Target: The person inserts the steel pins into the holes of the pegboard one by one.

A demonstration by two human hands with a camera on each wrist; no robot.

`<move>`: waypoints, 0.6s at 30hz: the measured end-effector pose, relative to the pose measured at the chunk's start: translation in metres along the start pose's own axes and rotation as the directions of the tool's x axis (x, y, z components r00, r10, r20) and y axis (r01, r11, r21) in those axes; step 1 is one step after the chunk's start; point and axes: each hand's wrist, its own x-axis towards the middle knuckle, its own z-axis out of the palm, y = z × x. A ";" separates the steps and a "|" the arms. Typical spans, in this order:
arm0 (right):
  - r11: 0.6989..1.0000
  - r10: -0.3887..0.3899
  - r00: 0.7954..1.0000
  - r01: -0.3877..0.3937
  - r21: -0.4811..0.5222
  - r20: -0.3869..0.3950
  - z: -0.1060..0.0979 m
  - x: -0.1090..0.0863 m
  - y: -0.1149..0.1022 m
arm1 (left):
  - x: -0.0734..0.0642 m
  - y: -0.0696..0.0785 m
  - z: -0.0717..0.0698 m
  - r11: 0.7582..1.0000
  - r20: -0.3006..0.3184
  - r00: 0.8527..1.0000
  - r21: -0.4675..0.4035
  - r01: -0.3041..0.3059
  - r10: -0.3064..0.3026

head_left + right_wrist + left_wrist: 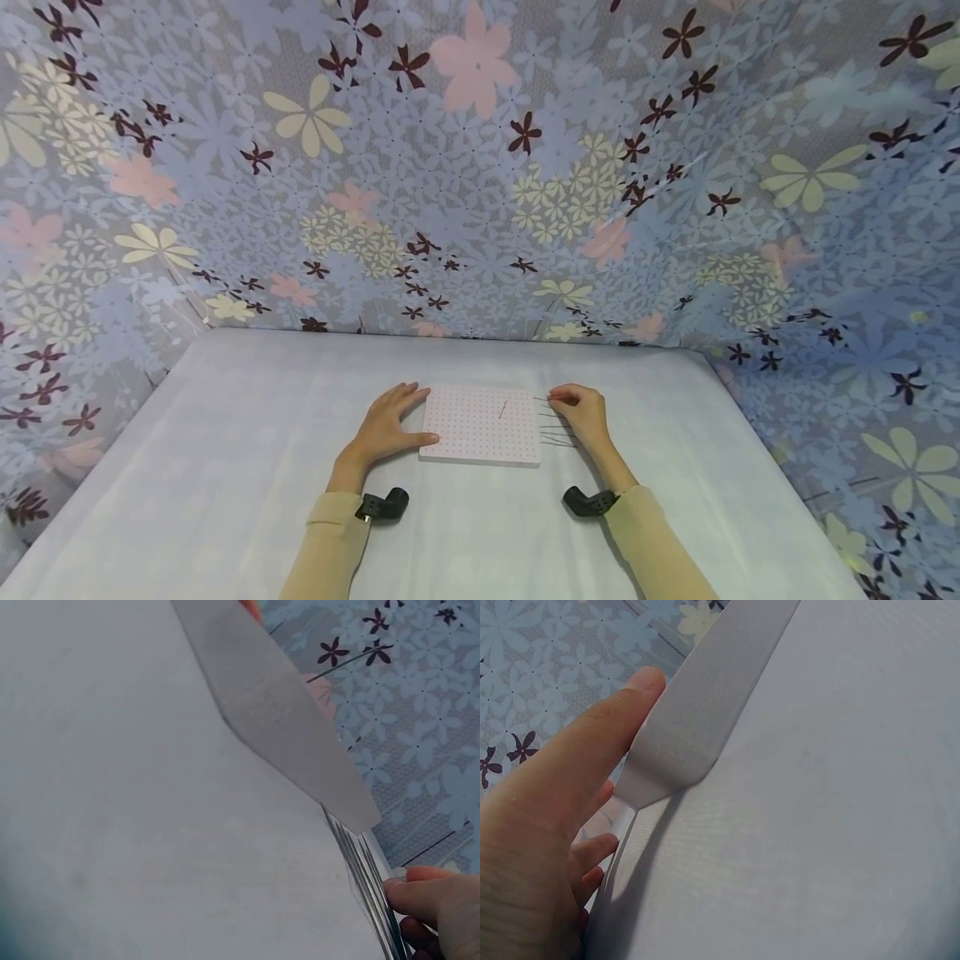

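A white pegboard [480, 425] with a grid of small holes lies flat on the table. One thin metal stick [502, 409] stands tilted in it, towards the right. My left hand [386, 425] rests against the board's left side, thumb at the near left corner and fingers spread to the far left corner. To the right of the board lie several thin dark metal sticks [364, 881] side by side. Over them, my right hand [583, 414] has its thumb and forefinger together at a stick near the far end of the row; its other fingers are curled under.
The table [315, 367] has a pale cloth cover. Behind and beside it hangs a floral curtain [465, 208]. Black wrist cameras are strapped to both forearms, above light yellow sleeves [330, 542].
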 end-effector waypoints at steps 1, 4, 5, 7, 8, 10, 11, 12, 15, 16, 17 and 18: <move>1.000 0.001 1.000 -0.001 0.000 -0.001 0.000 0.000 0.000 | 0.000 0.000 0.000 1.000 -0.001 1.000 0.001 -0.001 0.001; 1.000 0.002 1.000 -0.002 -0.002 -0.001 0.000 0.000 -0.001 | 0.000 0.001 -0.001 1.000 -0.003 1.000 0.002 -0.007 0.007; 1.000 0.002 1.000 -0.002 0.001 -0.001 0.000 0.001 -0.001 | 0.000 0.001 -0.002 1.000 -0.001 1.000 -0.001 -0.005 0.005; 1.000 0.002 1.000 -0.002 0.005 -0.001 0.000 0.001 -0.002 | 0.001 0.002 -0.003 1.000 0.001 1.000 -0.007 -0.002 0.002; 1.000 0.000 1.000 0.000 0.005 0.001 0.000 0.001 -0.002 | 0.001 0.003 -0.003 1.000 0.002 1.000 -0.009 0.000 0.000; 1.000 -0.003 1.000 0.003 0.007 0.008 0.001 0.002 -0.002 | 0.001 0.004 -0.004 1.000 0.005 1.000 -0.011 0.005 -0.005; 1.000 -0.008 1.000 0.008 0.003 0.010 0.001 0.001 -0.002 | 0.001 0.004 -0.004 1.000 0.007 1.000 -0.014 0.007 -0.007; 1.000 -0.015 1.000 0.015 -0.005 0.014 0.002 0.001 -0.002 | 0.001 0.004 -0.003 1.000 0.008 1.000 -0.012 0.010 -0.010; 0.999 -0.050 0.998 0.051 -0.018 0.024 0.003 0.000 -0.001 | 0.001 0.004 -0.003 1.000 0.010 1.000 -0.013 0.012 -0.012; 0.998 -0.063 0.998 0.063 -0.019 0.025 0.003 -0.001 0.000 | 0.001 0.003 -0.002 1.000 0.011 1.000 -0.013 0.012 -0.012; 0.997 -0.073 0.997 0.074 -0.025 0.026 0.003 -0.001 0.001 | 0.001 0.003 -0.002 1.000 0.011 1.000 -0.013 0.010 -0.010; 0.996 -0.081 0.996 0.082 -0.025 0.026 0.003 -0.002 0.002 | 0.000 0.003 -0.001 1.000 0.010 1.000 -0.014 0.009 -0.009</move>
